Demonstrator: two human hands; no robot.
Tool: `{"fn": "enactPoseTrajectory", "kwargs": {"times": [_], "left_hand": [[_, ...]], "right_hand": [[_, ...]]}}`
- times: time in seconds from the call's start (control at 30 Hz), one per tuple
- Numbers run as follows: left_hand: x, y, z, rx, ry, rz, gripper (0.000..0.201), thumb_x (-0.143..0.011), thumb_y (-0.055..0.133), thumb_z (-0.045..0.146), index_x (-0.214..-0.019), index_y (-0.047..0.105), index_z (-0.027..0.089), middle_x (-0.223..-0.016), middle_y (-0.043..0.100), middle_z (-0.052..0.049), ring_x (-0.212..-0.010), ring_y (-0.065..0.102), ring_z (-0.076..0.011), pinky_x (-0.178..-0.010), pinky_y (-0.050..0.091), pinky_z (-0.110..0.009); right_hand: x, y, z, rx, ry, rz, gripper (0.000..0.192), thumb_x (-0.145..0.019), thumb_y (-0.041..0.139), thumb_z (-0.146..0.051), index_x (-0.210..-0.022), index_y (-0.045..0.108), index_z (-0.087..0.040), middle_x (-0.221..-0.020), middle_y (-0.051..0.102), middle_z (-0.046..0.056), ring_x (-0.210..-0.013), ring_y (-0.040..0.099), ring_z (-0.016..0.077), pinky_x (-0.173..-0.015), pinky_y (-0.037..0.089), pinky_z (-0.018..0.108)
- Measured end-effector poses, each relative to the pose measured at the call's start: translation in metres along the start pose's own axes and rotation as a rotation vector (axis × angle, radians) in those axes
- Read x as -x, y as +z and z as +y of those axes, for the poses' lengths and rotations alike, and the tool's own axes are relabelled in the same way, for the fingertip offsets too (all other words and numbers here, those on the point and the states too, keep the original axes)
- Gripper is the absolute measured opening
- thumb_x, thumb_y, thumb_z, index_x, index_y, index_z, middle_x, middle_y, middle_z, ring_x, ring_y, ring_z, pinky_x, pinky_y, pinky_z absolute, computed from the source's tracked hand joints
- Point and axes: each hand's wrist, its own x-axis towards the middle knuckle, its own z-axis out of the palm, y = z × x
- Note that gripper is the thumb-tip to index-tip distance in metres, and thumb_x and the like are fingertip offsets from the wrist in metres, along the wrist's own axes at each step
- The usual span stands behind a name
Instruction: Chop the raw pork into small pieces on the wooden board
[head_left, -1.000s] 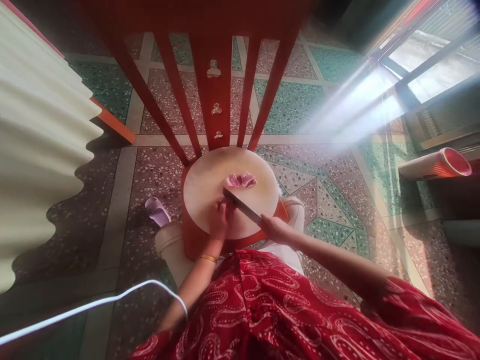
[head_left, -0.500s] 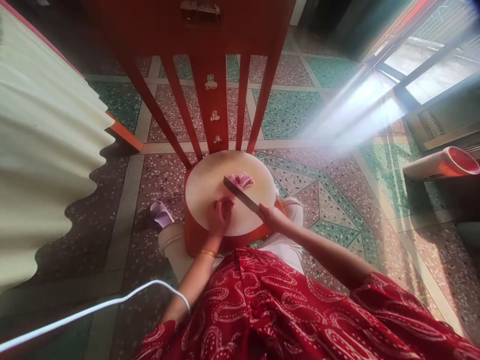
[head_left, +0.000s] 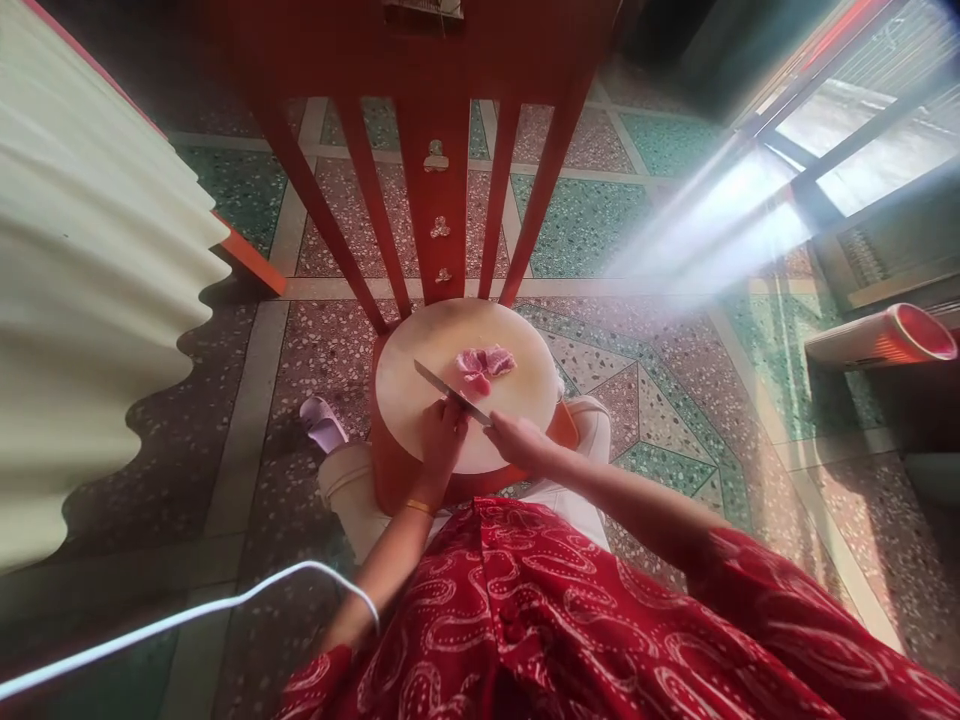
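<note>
Head view: right hand grips knife, blade slanting up-left.
Meat lies just beyond the blade; left hand rests loosely curled on board, nearer.

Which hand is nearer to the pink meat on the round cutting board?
Right. The right hand grips the knife just below the meat; the left hand rests on the board farther down and to the meat's left.

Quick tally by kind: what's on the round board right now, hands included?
Meat pieces: 1 pink cluster; separate pieces too small to tell
Knives: 1, in the right hand
Hands: 2, left hand and right hand
Total on the cutting board: 4
</note>
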Motion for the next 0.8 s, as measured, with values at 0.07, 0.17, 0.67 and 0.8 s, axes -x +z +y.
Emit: {"fn": "enactPoseTrajectory", "kwargs": {"times": [0.07,0.17,0.67,0.8], "left_hand": [[0.000,0.001,0.000,0.006,-0.005,0.010,0.023,-0.086,0.048,0.023,-0.107,0.055,0.017,-0.096,0.056,-0.012,-0.087,0.051,-0.0247,-0.076,0.040,-0.037],[0.000,0.003,0.001,0.037,-0.026,0.043,0.023,-0.084,0.049,0.019,-0.106,0.056,0.018,-0.096,0.056,-0.012,-0.085,0.051,-0.0244,-0.075,0.040,-0.037],[-0.009,0.008,-0.014,0.057,0.025,0.101,0.020,-0.085,0.051,0.028,-0.099,0.058,0.017,-0.092,0.054,-0.011,-0.089,0.051,-0.0248,-0.079,0.042,-0.038],[-0.007,0.008,-0.013,0.152,-0.025,0.107,0.021,-0.090,0.041,0.029,-0.097,0.058,0.018,-0.085,0.056,-0.008,-0.080,0.052,-0.0204,-0.072,0.043,-0.034]], "right_hand": [[-0.016,-0.002,-0.011,-0.007,-0.058,0.027,0.031,-0.099,0.029,-0.041,-0.113,0.047,-0.021,-0.090,0.068,0.008,-0.077,0.065,0.0198,-0.055,0.033,0.025],[-0.006,0.003,-0.001,0.031,-0.025,-0.012,0.028,-0.099,0.031,-0.040,-0.113,0.047,-0.021,-0.085,0.068,0.008,-0.074,0.065,0.0206,-0.055,0.035,0.026],[-0.047,-0.007,-0.005,-0.010,-0.122,0.036,0.037,-0.098,0.031,-0.044,-0.123,0.044,-0.021,-0.103,0.066,0.012,-0.084,0.066,0.0231,-0.060,0.043,0.027],[0.002,0.005,0.030,0.086,-0.027,-0.031,0.031,-0.098,0.034,-0.038,-0.115,0.049,-0.018,-0.089,0.068,0.011,-0.080,0.067,0.0234,-0.060,0.043,0.027]]}}
